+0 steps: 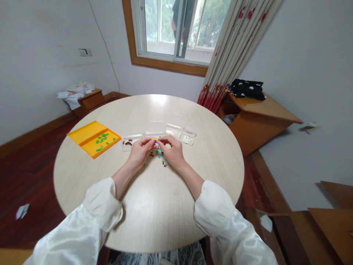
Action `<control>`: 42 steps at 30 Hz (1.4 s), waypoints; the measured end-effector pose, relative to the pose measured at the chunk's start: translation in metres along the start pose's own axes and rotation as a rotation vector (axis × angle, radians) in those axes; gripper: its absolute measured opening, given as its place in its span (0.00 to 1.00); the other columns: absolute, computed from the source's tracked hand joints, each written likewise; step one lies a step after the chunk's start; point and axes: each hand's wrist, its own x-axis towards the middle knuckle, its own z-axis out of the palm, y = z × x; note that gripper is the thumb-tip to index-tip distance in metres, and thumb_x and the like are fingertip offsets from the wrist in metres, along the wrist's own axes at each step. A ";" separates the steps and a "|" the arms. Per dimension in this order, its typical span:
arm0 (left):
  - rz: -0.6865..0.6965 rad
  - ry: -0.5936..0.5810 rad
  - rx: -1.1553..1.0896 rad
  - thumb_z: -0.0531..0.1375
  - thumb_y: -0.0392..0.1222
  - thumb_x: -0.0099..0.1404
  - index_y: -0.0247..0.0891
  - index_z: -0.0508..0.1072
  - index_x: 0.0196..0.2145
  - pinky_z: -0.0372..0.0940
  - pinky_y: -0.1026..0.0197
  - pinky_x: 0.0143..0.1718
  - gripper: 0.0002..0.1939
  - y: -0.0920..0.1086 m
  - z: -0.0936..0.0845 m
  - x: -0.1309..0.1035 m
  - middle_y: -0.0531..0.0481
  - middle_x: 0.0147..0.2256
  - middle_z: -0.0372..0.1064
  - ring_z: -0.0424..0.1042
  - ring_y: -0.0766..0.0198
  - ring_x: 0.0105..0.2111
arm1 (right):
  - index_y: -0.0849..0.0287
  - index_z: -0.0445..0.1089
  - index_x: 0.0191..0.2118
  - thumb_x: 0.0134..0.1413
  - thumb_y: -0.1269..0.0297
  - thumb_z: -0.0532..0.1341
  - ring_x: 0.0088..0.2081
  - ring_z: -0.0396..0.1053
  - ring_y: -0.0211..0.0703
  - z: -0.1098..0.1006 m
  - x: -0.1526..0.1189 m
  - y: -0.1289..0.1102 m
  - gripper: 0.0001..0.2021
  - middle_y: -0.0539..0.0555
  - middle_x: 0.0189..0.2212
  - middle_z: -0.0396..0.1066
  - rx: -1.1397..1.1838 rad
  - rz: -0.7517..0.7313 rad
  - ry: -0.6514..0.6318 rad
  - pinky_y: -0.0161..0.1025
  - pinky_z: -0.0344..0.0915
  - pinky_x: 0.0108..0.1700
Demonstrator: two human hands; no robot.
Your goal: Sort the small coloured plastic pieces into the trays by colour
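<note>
A small yellow piece (154,139) is pinched between left hand (140,150) and right hand (173,151); sorting is judged underway; the clear boxes (173,131) must be reached next.

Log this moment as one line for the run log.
left hand: pinching yellow piece | right hand: pinching same piece | loose pieces: under hands | yellow tray: left, green pieces inside | clear boxes: behind hands

Head cam, fwd-down over round table (154,206).
</note>
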 end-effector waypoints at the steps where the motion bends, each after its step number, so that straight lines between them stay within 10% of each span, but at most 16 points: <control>1: -0.007 0.002 -0.009 0.71 0.45 0.41 0.33 0.75 0.25 0.66 0.63 0.33 0.15 0.000 0.000 0.000 0.51 0.25 0.72 0.68 0.69 0.25 | 0.59 0.72 0.30 0.51 0.68 0.61 0.29 0.68 0.36 0.000 0.000 0.000 0.03 0.51 0.27 0.73 0.005 -0.003 0.001 0.35 0.66 0.33; 28: -0.137 -0.066 -0.031 0.71 0.44 0.42 0.31 0.77 0.29 0.65 0.65 0.30 0.17 -0.001 -0.008 0.003 0.51 0.24 0.70 0.67 0.71 0.23 | 0.56 0.72 0.43 0.55 0.70 0.53 0.37 0.69 0.38 -0.006 0.002 0.006 0.13 0.54 0.36 0.72 0.005 -0.016 -0.076 0.36 0.68 0.37; 42: -0.114 -0.092 -0.053 0.71 0.45 0.42 0.32 0.77 0.32 0.65 0.66 0.30 0.19 -0.001 -0.010 0.004 0.51 0.23 0.70 0.67 0.72 0.23 | 0.57 0.72 0.31 0.52 0.70 0.58 0.33 0.68 0.37 -0.005 0.003 0.005 0.05 0.51 0.29 0.72 0.014 -0.006 -0.071 0.35 0.66 0.34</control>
